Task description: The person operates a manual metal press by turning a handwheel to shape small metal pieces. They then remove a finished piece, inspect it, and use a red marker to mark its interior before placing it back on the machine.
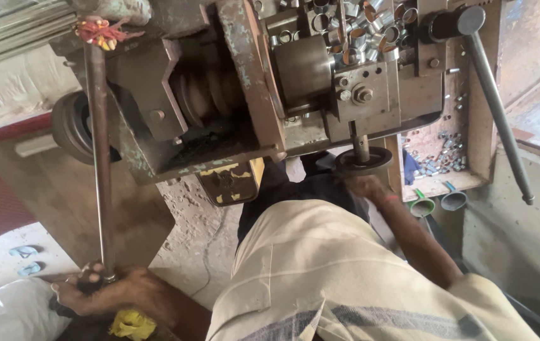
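left hand (96, 292) fist closed round lower end of long grey steel lever rod (98, 158) | right hand (366, 187) blurred at dark round handwheel (364, 160), lathe's front edge, grip unclear

Soft daylight falls from the right, brightening the pale wall (522, 233) and the shirt (346, 278), while the lathe's (232, 95) recesses sit in deep shadow. The right hand (366, 187) is motion-blurred. Metal rings (371, 31) glint mildly. Edges bend with wide-angle distortion.

Left hand (102, 290) in closed grip, low, right hand (366, 187) blurred, arm stretched forward
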